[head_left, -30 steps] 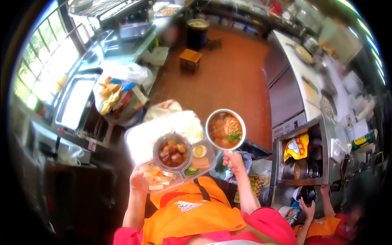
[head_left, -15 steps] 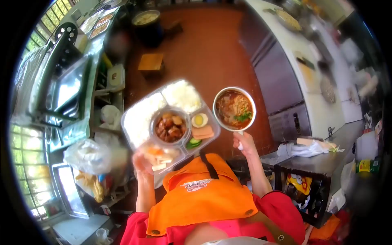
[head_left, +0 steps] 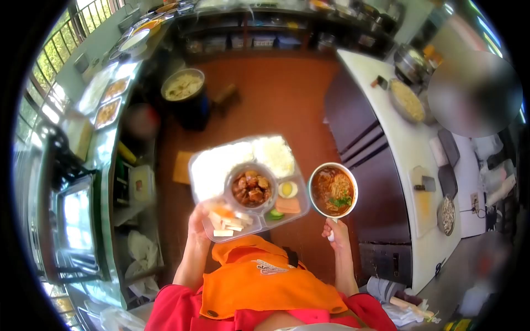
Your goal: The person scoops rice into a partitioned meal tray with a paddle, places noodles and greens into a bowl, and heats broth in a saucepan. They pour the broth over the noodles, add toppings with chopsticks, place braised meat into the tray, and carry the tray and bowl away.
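My left hand (head_left: 200,220) grips the lower left corner of a clear plastic compartment tray (head_left: 263,219). White rice (head_left: 221,165) fills its two upper sections. A round cup of glossy brown braised chunks (head_left: 251,188) sits in its middle. Half a boiled egg (head_left: 287,190), pink luncheon meat slices (head_left: 288,206) and green slices (head_left: 275,214) share the right section. Pale sticks (head_left: 227,226) and something orange lie by my left fingers. My right hand (head_left: 339,234) is closed round the white handle of a cup (head_left: 356,193) of red noodle soup with green herbs (head_left: 340,202).
A dark pot (head_left: 190,110) with pale food and a wooden stool (head_left: 182,167) stand on the red floor. Metal shelving (head_left: 130,209) runs along the left. On the right counter (head_left: 397,149) are a cleaver (head_left: 425,184), cutting board and food-filled pans. Shelves cross the back.
The view has tilted up, showing the back shelves and more of the right counter. Tray and soup cup sit lower and farther right in view, still held by the same hands.
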The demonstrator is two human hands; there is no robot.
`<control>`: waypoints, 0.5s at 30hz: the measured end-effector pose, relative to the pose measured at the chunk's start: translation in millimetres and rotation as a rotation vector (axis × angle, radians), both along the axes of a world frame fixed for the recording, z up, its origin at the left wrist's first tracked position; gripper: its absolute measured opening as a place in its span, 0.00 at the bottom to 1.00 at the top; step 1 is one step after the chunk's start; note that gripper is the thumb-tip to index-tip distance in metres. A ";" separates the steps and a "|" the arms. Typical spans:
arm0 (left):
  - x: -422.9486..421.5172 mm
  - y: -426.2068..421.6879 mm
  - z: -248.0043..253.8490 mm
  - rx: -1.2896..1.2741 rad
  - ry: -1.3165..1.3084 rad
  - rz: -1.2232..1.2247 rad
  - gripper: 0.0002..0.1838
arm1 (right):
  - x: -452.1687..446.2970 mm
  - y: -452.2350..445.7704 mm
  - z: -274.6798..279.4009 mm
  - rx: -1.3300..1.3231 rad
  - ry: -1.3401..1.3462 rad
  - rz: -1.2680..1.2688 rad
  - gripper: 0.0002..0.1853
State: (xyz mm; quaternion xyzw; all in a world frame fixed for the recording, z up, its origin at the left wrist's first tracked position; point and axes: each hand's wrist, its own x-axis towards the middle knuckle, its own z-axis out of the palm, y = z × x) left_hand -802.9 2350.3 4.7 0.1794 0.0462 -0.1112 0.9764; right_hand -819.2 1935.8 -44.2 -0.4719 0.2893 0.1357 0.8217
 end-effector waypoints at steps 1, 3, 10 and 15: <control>28.1 -1.7 4.0 0.021 -0.011 -0.025 0.30 | 15.2 -2.1 -2.2 0.003 0.020 -0.019 0.06; 112.4 0.1 17.9 0.078 -0.019 -0.075 0.29 | 83.9 1.2 -4.5 0.006 0.038 -0.034 0.06; 342.8 -21.8 1.1 -0.005 0.138 -0.103 0.35 | 291.1 -26.6 3.5 -0.057 0.038 -0.061 0.04; 474.4 -55.4 16.8 -0.029 0.005 -0.027 0.29 | 437.7 -37.5 13.3 -0.058 0.040 -0.050 0.04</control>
